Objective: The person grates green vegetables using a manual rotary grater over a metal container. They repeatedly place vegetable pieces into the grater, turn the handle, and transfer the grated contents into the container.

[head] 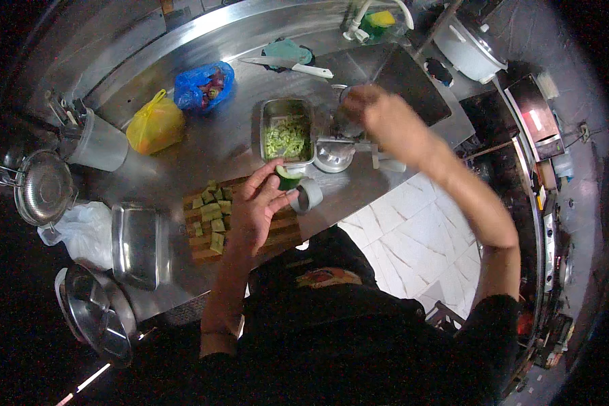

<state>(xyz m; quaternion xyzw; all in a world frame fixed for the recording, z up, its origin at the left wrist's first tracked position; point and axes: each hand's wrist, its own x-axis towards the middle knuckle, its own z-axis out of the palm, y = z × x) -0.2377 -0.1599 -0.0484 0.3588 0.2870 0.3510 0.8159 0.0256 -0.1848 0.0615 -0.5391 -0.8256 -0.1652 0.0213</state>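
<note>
My left hand [264,198] holds a short piece of green-skinned vegetable [288,180] with a pale cut face, possibly cucumber or zucchini, at the near edge of a rectangular steel pan [263,127]. Shredded green vegetable [285,139] lies in that pan. Motion blurs my right hand [368,106], which is over a dark round container beside the sink; whether it grips anything is unclear. Below it sits a rounded shiny metal piece [335,156]. A light grey cup-like ring [309,195] is just right of my left fingers. Pale green chunks [213,210] rest on a striped wooden cutting board [279,243].
A white-handled knife [309,70] lies near a green cloth [286,51]. Behind the board are blue [193,89] and yellow [155,124] plastic bags. At left stand a utensil bucket [101,142], a strainer [45,188] and a steel pan [137,248]. The sink [411,86] is at right.
</note>
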